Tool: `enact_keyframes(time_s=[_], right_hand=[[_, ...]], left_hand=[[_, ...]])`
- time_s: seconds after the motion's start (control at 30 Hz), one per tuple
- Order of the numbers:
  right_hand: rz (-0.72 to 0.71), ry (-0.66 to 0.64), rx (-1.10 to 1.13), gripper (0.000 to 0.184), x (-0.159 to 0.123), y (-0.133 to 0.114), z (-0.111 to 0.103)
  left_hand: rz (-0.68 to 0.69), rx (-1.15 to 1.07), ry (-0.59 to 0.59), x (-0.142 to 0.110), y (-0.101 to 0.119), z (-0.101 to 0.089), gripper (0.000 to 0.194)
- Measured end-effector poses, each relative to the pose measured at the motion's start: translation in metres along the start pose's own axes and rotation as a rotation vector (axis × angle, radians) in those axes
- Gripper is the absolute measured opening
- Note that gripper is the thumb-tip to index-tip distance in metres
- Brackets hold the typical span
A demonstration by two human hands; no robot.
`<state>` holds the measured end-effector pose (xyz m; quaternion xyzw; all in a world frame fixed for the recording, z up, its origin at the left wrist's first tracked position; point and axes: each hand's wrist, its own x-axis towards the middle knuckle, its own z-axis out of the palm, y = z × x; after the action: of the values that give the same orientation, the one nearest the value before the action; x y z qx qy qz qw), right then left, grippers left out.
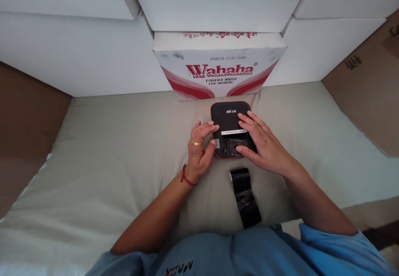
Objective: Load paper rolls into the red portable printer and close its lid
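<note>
A flat black device (230,120) with rounded corners and a red rim lies on the cloth, showing a white logo, a white label strip and a slot. Below that strip sits a patch of shiny black film (232,146). My left hand (201,147) is at the device's left edge, fingers curved but apart, fingertips and thumb touching it. Across the right side lies my right hand (262,141) with fingers spread, its thumb on the film. Nearer to me is a roll of black film (245,195) on a white core, its loose strip trailing toward my shirt.
Behind the device stands a white and red water carton (221,70) against large white boxes (212,3). Brown cardboard (368,85) rises on the right, and a brown panel (28,126) on the left. A pale green cloth (124,143) covers the surface.
</note>
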<state>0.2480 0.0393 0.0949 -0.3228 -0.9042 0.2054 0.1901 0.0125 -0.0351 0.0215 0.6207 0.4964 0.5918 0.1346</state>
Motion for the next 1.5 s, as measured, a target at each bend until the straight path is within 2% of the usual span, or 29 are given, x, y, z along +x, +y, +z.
enact_keyframes(time_s=[0.13, 0.23, 0.3, 0.43, 0.53, 0.63, 0.73, 0.8, 0.87, 0.93, 1.03, 1.13, 1.23, 1.33, 1.4, 1.5], right_hand=[[-0.051, 0.128, 0.010, 0.039, -0.011, -0.009, 0.004], [-0.160, 0.224, 0.009, 0.023, -0.024, -0.018, 0.003], [-0.199, 0.264, -0.008, 0.021, -0.033, -0.021, 0.001], [-0.214, 0.283, -0.035, 0.029, -0.046, -0.021, 0.000], [-0.248, 0.282, -0.010, 0.033, -0.048, -0.019, 0.001], [-0.243, 0.260, 0.041, 0.028, -0.043, -0.021, -0.003], [-0.180, 0.223, 0.109, 0.020, -0.029, -0.023, -0.016], [-0.057, 0.213, 0.151, 0.024, -0.013, -0.024, -0.026], [0.097, 0.143, 0.149, 0.029, 0.010, -0.023, -0.034], [0.181, -0.020, 0.024, 0.029, 0.036, -0.022, -0.036], [0.194, -0.267, -0.334, 0.029, 0.071, -0.026, -0.031], [0.228, -0.396, -0.542, 0.032, 0.093, -0.032, -0.021], [0.242, -0.435, -0.604, 0.030, 0.101, -0.035, -0.014], [0.198, -0.427, -0.596, 0.029, 0.103, -0.032, -0.012], [0.175, -0.426, -0.576, 0.027, 0.103, -0.030, -0.011], [0.172, -0.446, -0.573, 0.025, 0.105, -0.028, -0.010]], left_hand=[[-0.195, -0.261, 0.052, -0.005, -0.013, 0.010, 0.050], [-0.280, -0.270, 0.037, -0.008, -0.025, 0.015, 0.070], [-0.303, -0.268, -0.001, -0.008, -0.030, 0.015, 0.082], [-0.313, -0.267, -0.061, -0.007, -0.034, 0.009, 0.092], [-0.317, -0.313, -0.114, -0.006, -0.038, 0.007, 0.097], [-0.329, -0.369, -0.154, -0.006, -0.046, 0.008, 0.100], [-0.325, -0.409, -0.159, -0.007, -0.054, 0.012, 0.098], [-0.312, -0.450, -0.148, -0.008, -0.055, 0.015, 0.092], [-0.311, -0.503, -0.126, -0.009, -0.054, 0.017, 0.085], [-0.334, -0.559, -0.071, -0.008, -0.053, 0.019, 0.079], [-0.386, -0.598, 0.028, -0.007, -0.053, 0.022, 0.064], [-0.415, -0.585, 0.041, -0.008, -0.054, 0.023, 0.047], [-0.336, -0.468, 0.008, -0.010, -0.045, 0.019, 0.051], [-0.104, -0.225, -0.022, -0.010, -0.028, 0.010, 0.069], [0.032, -0.118, -0.101, -0.008, -0.018, 0.006, 0.066], [0.082, -0.092, -0.207, -0.005, -0.012, 0.003, 0.060]])
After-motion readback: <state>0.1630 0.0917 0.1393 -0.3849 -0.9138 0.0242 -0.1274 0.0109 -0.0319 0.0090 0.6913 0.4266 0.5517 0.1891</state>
